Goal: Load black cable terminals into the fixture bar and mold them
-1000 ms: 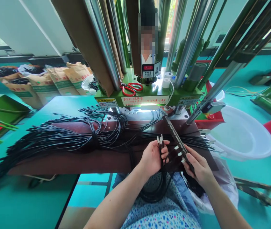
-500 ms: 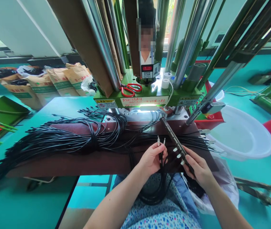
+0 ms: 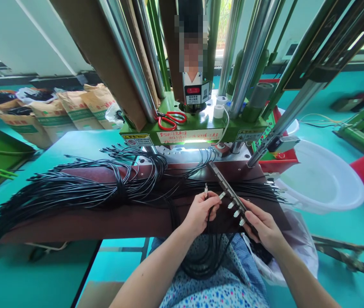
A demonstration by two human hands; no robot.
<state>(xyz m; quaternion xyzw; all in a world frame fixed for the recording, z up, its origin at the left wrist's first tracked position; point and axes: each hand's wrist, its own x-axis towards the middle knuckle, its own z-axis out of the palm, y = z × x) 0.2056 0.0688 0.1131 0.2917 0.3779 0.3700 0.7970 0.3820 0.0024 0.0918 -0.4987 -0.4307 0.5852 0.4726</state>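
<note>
My left hand (image 3: 203, 210) is closed on black cables with metal plug ends; one plug (image 3: 206, 189) points up and another connector (image 3: 222, 195) reaches toward the bar. My right hand (image 3: 261, 222) grips a long dark metal bar (image 3: 222, 179) by its near end. Several silver connectors (image 3: 236, 213) stick out along the bar's left side. From my left hand the cables hang in a loop (image 3: 201, 265) over my lap. A large tied bundle of black cables (image 3: 82, 184) lies on the brown board (image 3: 105, 224) to the left, and more cables (image 3: 252, 187) run behind the bar.
A green press machine (image 3: 188, 124) with upright steel columns stands ahead, red-handled scissors (image 3: 171, 120) on its ledge. To the right are a white tub (image 3: 323, 179) and a plastic bag (image 3: 303, 252). Paper sacks (image 3: 53, 115) stand at the back left.
My left hand has turned and brought one cable connector up against or close to the bar's edge. The bar has shifted slightly left. The view has also moved a little.
</note>
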